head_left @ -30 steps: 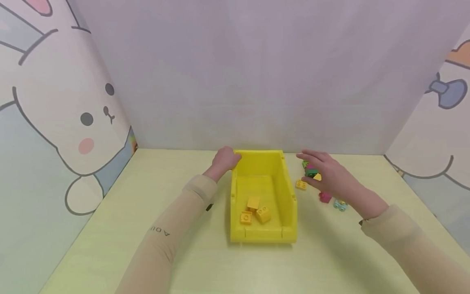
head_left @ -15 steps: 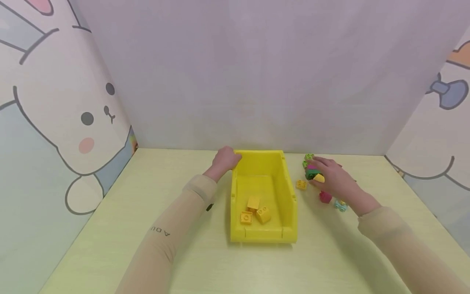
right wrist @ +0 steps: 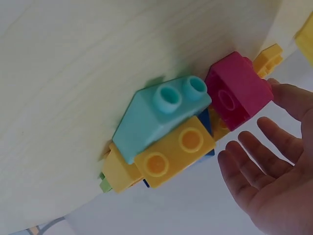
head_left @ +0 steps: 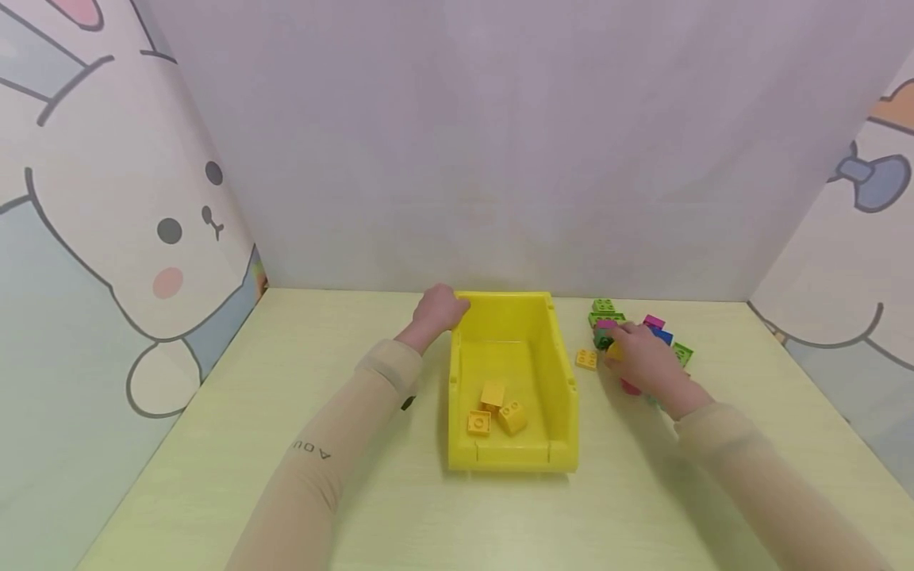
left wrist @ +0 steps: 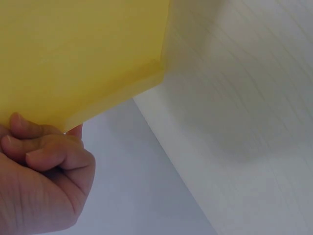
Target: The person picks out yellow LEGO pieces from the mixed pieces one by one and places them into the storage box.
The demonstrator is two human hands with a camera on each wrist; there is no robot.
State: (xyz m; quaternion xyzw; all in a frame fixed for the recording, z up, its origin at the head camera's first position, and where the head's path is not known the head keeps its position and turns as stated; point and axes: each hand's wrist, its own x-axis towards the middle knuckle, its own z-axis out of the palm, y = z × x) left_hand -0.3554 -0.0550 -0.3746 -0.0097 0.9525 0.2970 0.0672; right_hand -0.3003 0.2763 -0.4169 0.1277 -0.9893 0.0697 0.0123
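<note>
My left hand (head_left: 437,308) grips the back left corner of a yellow bin (head_left: 512,457). In the left wrist view its curled fingers (left wrist: 49,152) lie at the bin's edge. Inside the bin lie three yellow toy bricks (head_left: 493,395). My right hand (head_left: 651,366) reaches down over a pile of coloured bricks, its fingertips right at a yellow brick (head_left: 612,353). From the right wrist, the hand (right wrist: 279,171) shows loosely extended fingers beside a magenta brick (right wrist: 242,90), whose far side hides the tip of the thumb. A teal sloped brick (right wrist: 151,120) and an orange-yellow brick (right wrist: 176,152) are close by.
Behind the right hand are green bricks (head_left: 604,306), a blue brick (head_left: 662,335) and a light green brick (head_left: 682,354). A flat yellow brick (head_left: 586,359) lies between bin and pile. A wall (head_left: 500,159) stands behind the table (head_left: 343,333).
My right hand has moved down and slightly right from above the pile to the bricks, uncovering green and blue ones behind it. My left hand and the bin have stayed put.
</note>
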